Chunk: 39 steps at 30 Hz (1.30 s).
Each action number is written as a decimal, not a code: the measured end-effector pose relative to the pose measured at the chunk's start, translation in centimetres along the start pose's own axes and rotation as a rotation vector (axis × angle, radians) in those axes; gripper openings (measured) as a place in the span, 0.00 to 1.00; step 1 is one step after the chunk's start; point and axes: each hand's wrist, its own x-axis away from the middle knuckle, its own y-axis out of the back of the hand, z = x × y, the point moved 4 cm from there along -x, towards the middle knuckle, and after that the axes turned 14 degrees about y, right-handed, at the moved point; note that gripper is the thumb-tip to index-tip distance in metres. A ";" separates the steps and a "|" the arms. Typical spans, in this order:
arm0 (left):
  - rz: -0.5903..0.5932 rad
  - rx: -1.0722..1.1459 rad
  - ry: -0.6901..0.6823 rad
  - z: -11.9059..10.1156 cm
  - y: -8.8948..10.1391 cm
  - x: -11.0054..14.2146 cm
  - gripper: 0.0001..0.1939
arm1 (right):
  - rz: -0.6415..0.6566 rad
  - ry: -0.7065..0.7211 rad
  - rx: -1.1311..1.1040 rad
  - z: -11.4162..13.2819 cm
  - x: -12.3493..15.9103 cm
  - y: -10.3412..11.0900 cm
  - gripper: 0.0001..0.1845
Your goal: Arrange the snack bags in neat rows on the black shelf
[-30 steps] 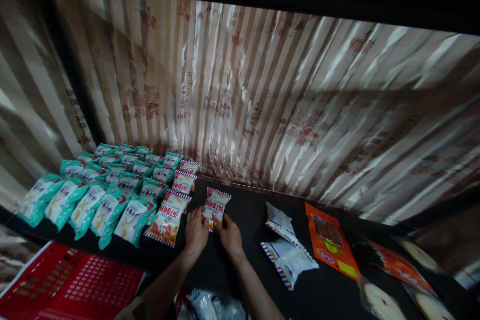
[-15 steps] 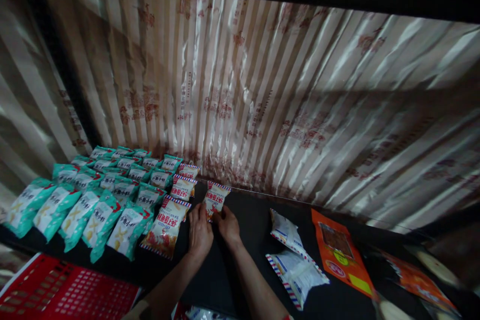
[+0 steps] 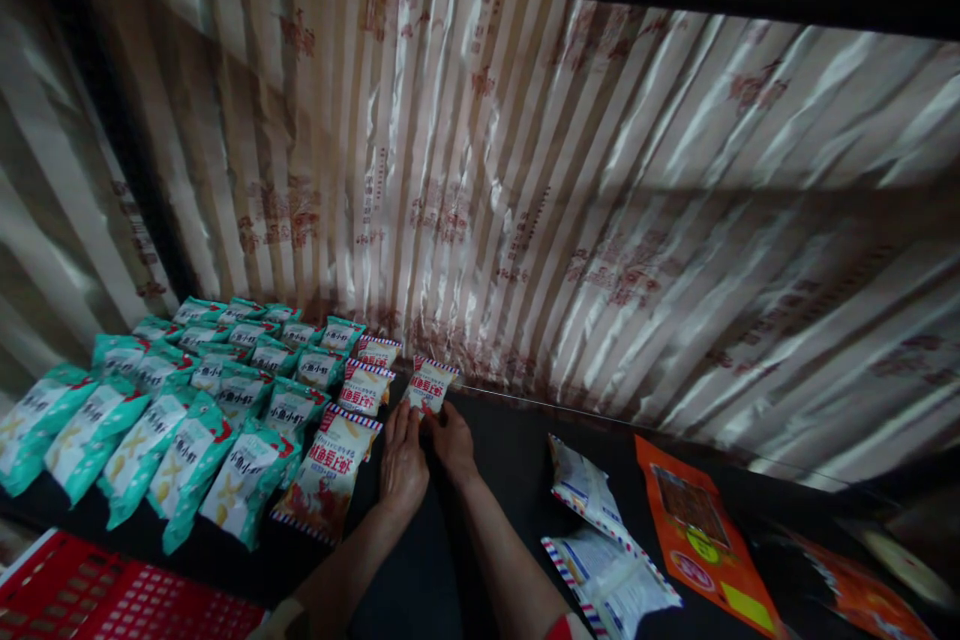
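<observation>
I have the left hand, fingers lightly bent, and the right hand, fingers curled inward, holding the lower end of a white-and-red plastic snack packet between them, near the back edge of the flat black shelf. A column of matching packets sits just left; teal-and-white plastic pouches crowd the shelf's left end.

Bare hands and forearms, with a seemingly red-edged right sleeve.

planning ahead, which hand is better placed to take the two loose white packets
Probably the right hand: the white packets lie on its side, nearer it than the left hand; both touch another packet.
</observation>
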 end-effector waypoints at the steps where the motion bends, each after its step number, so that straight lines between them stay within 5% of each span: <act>1: 0.003 -0.003 0.002 0.1 -0.1 -0.2 0.29 | 0.001 0.003 0.002 0.1 -0.2 -0.1 0.14; 10: -0.045 -0.023 0.000 0.7 -0.6 -1.2 0.28 | 0.005 0.004 0.008 0.0 -1.7 -0.8 0.16; 19: -0.039 -0.034 0.012 1.2 -0.8 -1.6 0.25 | -0.009 -0.048 0.091 0.2 -2.1 -1.1 0.29; 39: -0.093 -0.167 -0.052 1.5 -1.2 -1.4 0.26 | -0.019 0.049 0.197 0.2 -1.8 -1.4 0.26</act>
